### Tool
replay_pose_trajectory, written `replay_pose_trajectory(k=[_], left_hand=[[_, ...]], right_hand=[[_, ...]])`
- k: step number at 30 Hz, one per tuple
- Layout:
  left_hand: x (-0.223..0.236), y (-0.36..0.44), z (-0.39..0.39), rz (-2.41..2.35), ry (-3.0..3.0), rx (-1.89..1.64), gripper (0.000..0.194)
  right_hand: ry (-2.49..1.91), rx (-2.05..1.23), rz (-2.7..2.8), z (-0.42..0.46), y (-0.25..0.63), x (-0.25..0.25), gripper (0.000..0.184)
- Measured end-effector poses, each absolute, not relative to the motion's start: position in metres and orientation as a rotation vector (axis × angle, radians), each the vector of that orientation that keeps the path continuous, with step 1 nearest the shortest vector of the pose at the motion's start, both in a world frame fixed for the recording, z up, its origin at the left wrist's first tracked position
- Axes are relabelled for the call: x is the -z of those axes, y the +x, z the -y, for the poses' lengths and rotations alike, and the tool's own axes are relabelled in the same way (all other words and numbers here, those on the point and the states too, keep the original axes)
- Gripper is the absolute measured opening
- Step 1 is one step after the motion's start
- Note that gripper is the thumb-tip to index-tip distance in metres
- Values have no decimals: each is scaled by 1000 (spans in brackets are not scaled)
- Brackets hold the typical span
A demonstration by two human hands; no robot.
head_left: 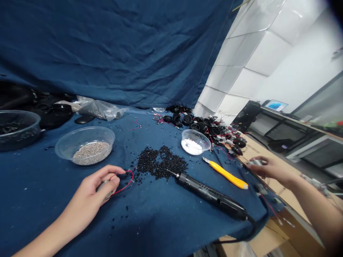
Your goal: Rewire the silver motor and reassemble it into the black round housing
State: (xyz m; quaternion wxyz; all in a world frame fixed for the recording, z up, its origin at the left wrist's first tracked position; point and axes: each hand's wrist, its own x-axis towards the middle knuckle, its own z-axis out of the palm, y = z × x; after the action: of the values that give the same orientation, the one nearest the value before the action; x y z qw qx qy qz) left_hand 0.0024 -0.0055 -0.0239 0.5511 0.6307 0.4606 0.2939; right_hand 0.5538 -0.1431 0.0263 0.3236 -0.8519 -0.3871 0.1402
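Observation:
My left hand (100,185) is closed around a small grey part with a red wire (128,185), low over the blue cloth. Fingers hide most of the part, so its exact kind does not show. At the table's right edge my right hand (264,167) grips a small silver-grey part (255,162), partly covered by the fingers. A pile of tiny black screws or pellets (160,162) is spread between the hands. Beside it lies a black electric screwdriver (211,194), bit toward the pile. A yellow utility knife (227,175) rests nearer my right hand.
A clear bowl of small metal pieces (92,153) stands left; a smaller bowl of white material (194,144) stands right of centre. Black round parts with wires (200,125) are heaped at the back right. Plastic bags (100,109) and a dark-filled tub (20,128) sit at left.

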Motion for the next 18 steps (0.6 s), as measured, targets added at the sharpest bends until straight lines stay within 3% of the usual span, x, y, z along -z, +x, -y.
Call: replay_pose_trajectory(k=[6,12,18], left_hand=[[22,3,8,-1087,1517,-673,43],[22,3,7,-1104,1524,-677,43],[23,5,7,-1113,1531,-672,40]], right_hand=[[-1999,-529,772,156,564,-44,34],[-1785,-280,632,149,570,-64,34],[-1680,-215,660,144,549,-94,51]])
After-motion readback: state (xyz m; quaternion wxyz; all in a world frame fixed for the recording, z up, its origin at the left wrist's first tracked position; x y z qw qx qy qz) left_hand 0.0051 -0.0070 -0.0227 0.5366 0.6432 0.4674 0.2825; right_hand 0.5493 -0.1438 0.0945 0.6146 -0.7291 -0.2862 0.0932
